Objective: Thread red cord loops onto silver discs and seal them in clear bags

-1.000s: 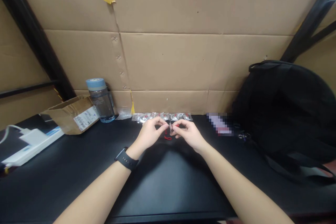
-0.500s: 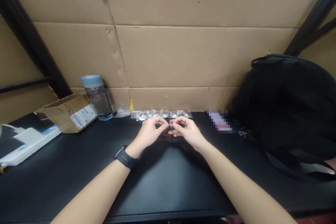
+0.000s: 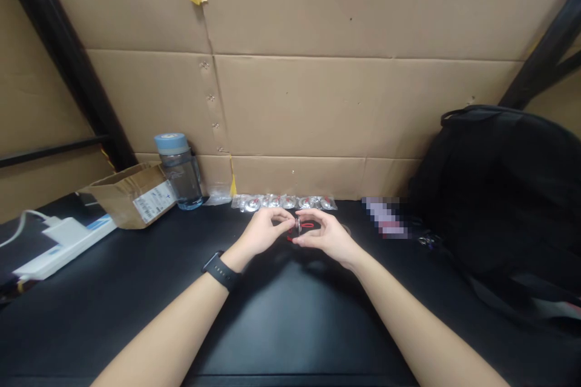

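Observation:
My left hand (image 3: 267, 231) is closed, its thumb and fingertips pinching a small round metal disc (image 3: 298, 225) that stands edge-on between my hands. From the disc's right side a red cord loop (image 3: 307, 225) sticks out toward my right palm. My right hand (image 3: 329, 236) is around the disc's right side, thumb low and fingers high, spread apart. Whether its fingertips touch the disc's edge is hard to see. More red cord (image 3: 290, 238) shows below the left fingertips. Just behind both hands, several shiny discs with red cords lie in clear plastic packets (image 3: 289, 202) in a row.
On the left stand a blue-lidded water bottle (image 3: 180, 172), an open brown paper bag (image 3: 122, 202) and a white power strip (image 3: 68, 249) with a charger. A black backpack (image 3: 503, 205) fills the right side, keys (image 3: 426, 242) beside it. Cardboard (image 3: 295, 103) walls the back.
My right thumb and fingers have spread apart from their pinch near the disc, and its red loop now shows. My left hand keeps its pinch. The whole view has shifted slightly.

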Demonstrator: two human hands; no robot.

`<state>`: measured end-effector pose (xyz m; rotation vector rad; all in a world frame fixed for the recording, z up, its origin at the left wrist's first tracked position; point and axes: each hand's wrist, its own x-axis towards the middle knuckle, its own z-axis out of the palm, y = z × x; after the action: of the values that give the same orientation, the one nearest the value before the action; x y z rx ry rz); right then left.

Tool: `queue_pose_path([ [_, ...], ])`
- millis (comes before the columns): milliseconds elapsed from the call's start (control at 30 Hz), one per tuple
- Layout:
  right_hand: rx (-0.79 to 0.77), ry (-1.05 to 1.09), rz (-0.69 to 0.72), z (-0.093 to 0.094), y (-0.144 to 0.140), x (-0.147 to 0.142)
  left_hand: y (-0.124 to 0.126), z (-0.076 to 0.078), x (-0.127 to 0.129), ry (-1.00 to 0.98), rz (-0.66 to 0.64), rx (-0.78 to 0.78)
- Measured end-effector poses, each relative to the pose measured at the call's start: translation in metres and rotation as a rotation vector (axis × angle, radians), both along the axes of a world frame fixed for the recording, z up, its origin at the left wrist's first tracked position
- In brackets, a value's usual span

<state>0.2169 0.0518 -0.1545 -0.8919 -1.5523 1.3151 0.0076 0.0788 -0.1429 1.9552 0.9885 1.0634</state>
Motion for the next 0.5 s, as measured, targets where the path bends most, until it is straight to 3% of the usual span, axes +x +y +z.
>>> queue_pose_path([
  [267, 0.068, -0.065, -0.066, 0.001, 0.002, 0.000, -0.001, 0.000, 0.002, -0.069, -0.011, 0.003],
  [500, 0.105, -0.179, -0.110, 0.007, -0.003, 0.000, -0.002, -0.009, 0.008, -0.150, 0.012, -0.110],
])
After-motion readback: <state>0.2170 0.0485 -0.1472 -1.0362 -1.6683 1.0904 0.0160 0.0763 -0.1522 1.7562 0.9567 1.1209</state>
